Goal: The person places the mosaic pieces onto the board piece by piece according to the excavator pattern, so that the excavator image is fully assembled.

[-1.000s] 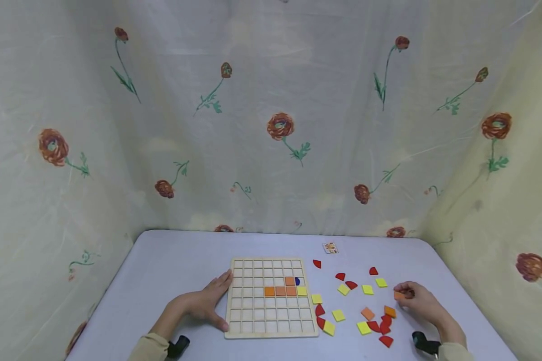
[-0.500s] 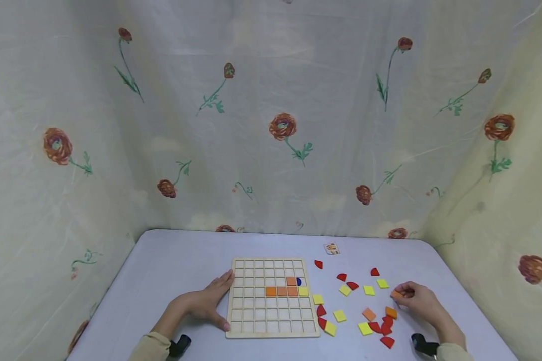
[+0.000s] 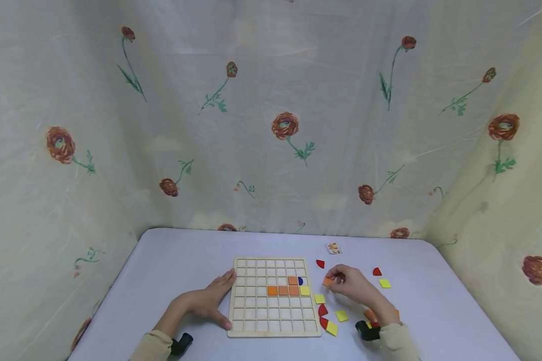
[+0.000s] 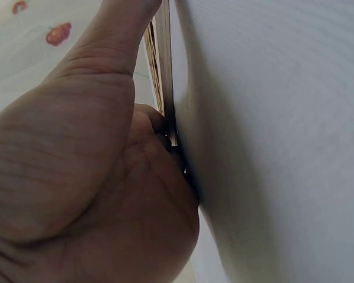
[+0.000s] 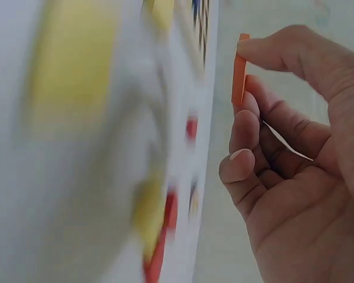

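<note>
In the head view, with twelve o'clock facing the flowered curtain (image 3: 198,135), the wooden grid board (image 3: 262,314) is lying on the white table (image 3: 176,265). At its nine o'clock, the left hand (image 3: 205,303) is resting with fingers extended and thumb spread, touching the edge and gripping nothing. At its three o'clock, just beside it, the right hand (image 3: 352,287) is pinching an orange tile (image 3: 327,282). Inside the board, three orange squares (image 3: 283,291) and a yellow square (image 3: 304,291) are forming a row from the middle towards three o'clock; another orange square (image 3: 292,281) and a blue half-disc (image 3: 300,281) are sitting in the next row towards twelve. Outside, a picture card (image 3: 333,248) is lying towards two o'clock, loose yellow squares (image 3: 342,315) and red pieces (image 3: 322,310) towards four.

In the left wrist view, the palm is filling eight o'clock, and the board's thin edge is running beside the thumb near twelve.

In the right wrist view, thumb and fingers are holding the orange tile on edge between one and two o'clock, clear of the table. Blurred yellow and red pieces are showing towards seven.
</note>
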Motion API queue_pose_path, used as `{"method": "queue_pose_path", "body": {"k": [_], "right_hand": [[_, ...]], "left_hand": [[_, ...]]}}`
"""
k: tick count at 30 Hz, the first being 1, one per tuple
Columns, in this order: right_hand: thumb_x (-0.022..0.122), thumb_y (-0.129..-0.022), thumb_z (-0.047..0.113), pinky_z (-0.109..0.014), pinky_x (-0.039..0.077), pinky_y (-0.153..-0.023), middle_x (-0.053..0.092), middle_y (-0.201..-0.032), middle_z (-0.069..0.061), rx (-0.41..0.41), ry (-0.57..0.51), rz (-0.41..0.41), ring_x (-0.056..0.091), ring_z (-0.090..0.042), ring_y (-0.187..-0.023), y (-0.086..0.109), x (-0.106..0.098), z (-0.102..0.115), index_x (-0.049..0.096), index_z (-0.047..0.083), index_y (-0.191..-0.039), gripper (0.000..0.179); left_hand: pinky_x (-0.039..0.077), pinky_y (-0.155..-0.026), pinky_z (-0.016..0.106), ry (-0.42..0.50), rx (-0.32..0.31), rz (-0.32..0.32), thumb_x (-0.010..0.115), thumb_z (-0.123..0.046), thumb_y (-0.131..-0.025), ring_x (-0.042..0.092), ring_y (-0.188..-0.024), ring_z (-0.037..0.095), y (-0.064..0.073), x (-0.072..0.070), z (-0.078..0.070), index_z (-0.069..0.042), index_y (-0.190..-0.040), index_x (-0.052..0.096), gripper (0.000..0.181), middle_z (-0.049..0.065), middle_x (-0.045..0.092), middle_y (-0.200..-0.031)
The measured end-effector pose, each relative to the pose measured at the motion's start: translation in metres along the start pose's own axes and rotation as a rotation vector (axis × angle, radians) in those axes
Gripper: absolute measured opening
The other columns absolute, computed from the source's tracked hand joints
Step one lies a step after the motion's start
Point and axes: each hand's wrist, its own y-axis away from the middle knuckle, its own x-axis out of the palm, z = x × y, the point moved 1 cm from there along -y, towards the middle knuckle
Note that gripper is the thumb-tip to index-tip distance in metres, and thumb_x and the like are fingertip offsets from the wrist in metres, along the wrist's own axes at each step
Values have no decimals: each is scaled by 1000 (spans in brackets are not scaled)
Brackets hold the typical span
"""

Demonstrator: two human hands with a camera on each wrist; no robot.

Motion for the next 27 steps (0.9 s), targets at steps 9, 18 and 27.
{"method": "queue_pose_path", "body": {"k": [9, 18, 27], "right_hand": [[72, -86, 16, -20, 47, -66, 60, -87, 1, -283, -3, 189, 53, -13, -78, -36, 59, 61, 66, 10, -100, 16], [71, -88, 18, -22, 49, -70, 62, -87, 6, -309, 72, 225, 54, -9, -77, -59, 87, 82, 69, 15, -98, 11], [72, -87, 18, -26, 51, -79, 67, -97, 4, -329, 64, 246, 57, -8, -87, -62, 88, 86, 73, 16, -98, 11]], "left_hand": [[11, -122, 51, 4, -6, 2, 82, -57, -64, -2, -151, 30, -1, 1, 3, -4, -155, 4, 131, 11, -6, -164], [11, -122, 50, -5, 7, 4, 82, -56, -65, -2, -151, 31, -2, 2, 3, -3, -155, 3, 131, 13, -5, -163], [10, -122, 49, -3, -2, 2, 82, -57, -64, -1, -151, 30, -3, 2, 5, -4, -155, 4, 131, 12, -5, -164]]}}
